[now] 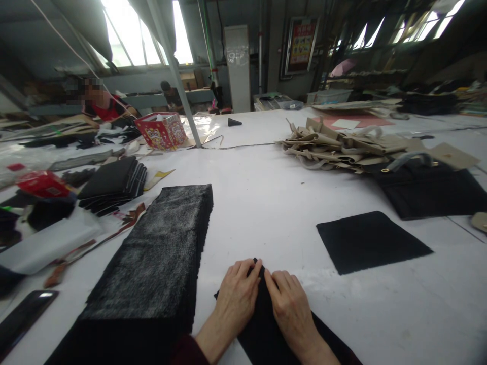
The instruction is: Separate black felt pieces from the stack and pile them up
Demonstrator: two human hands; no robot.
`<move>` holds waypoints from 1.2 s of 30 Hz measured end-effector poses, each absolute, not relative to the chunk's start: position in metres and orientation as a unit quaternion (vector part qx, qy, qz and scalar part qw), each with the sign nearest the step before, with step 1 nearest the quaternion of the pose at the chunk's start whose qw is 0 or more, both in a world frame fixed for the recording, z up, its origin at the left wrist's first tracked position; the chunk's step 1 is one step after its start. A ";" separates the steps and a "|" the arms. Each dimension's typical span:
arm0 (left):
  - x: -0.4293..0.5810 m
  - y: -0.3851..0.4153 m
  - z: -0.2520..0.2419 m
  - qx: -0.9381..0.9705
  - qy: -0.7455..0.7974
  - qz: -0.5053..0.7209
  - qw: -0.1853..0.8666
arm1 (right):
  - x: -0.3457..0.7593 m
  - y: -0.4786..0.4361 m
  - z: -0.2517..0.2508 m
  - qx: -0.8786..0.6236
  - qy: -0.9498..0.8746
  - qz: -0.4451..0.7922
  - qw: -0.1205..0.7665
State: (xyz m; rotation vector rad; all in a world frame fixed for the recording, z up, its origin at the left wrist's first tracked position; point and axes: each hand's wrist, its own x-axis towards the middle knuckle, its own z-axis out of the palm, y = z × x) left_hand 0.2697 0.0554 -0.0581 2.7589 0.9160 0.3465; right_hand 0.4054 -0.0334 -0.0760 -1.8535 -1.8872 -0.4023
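Right in front of me a piece of black fabric lies on the white table. My left hand grips its far edge, thumb and fingers closed around the cloth. Close beside it, my right hand pinches the same edge, its fingertips bent down onto the fabric. The near end of the piece runs out of the picture. To my left rises a tall stack of black fabric pieces with a greyish, fuzzy top. Over on the right, a flat black fabric panel lies alone.
Beige pieces with straps are heaped at the back right, near a black bag. Folded dark pieces, a phone and a red patterned box are on the left. A metal pole stands behind. A person sits far left.
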 end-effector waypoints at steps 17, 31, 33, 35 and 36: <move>0.269 0.059 -0.050 0.972 0.215 0.086 0.026 | 0.406 -0.031 -0.075 -0.686 -0.680 -0.119 0.231; 0.266 0.052 -0.035 0.980 0.191 0.059 -0.020 | 0.418 -0.063 -0.081 -0.678 -0.678 -0.089 0.270; 0.267 0.051 -0.035 0.981 0.185 0.054 -0.022 | 0.420 -0.068 -0.080 -0.678 -0.678 -0.091 0.269; 0.267 0.050 -0.035 0.982 0.179 0.047 -0.028 | 0.420 -0.073 -0.079 -0.679 -0.677 -0.096 0.268; 0.267 0.049 -0.036 0.983 0.178 0.043 -0.033 | 0.421 -0.076 -0.078 -0.679 -0.677 -0.098 0.265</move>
